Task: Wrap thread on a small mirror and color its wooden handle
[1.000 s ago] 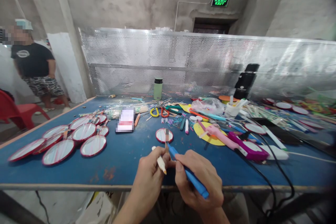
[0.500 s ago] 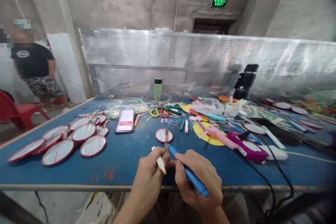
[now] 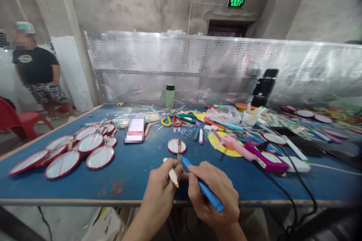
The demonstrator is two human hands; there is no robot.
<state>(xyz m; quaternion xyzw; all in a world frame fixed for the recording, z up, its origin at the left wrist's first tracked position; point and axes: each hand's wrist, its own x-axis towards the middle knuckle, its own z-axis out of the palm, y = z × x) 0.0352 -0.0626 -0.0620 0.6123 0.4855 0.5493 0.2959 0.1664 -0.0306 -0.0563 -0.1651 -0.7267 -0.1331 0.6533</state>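
My left hand (image 3: 161,184) is closed around a flat wooden craft stick (image 3: 179,150), with a cream-white marker (image 3: 173,177) also tucked between its fingers. The stick's upper end looks greyish and overlaps a small red-rimmed white disc (image 3: 173,146); whether they are joined I cannot tell. A blue marker (image 3: 209,195) is gripped in my right hand (image 3: 216,192), its tip at the edge of the stick just above my left fingers. The fingers hide the stick's lower end.
Several red-rimmed discs (image 3: 62,164) lie piled on the blue table (image 3: 121,177) at left. A phone (image 3: 135,130), green bottle (image 3: 170,97) and yellow disc (image 3: 215,144) are beyond. A purple-pink tool (image 3: 266,160) with black cables lies right. A person (image 3: 36,64) stands far left.
Both hands keep nearly the same position, the blue marker still at the stick. The person at far left has shifted slightly.
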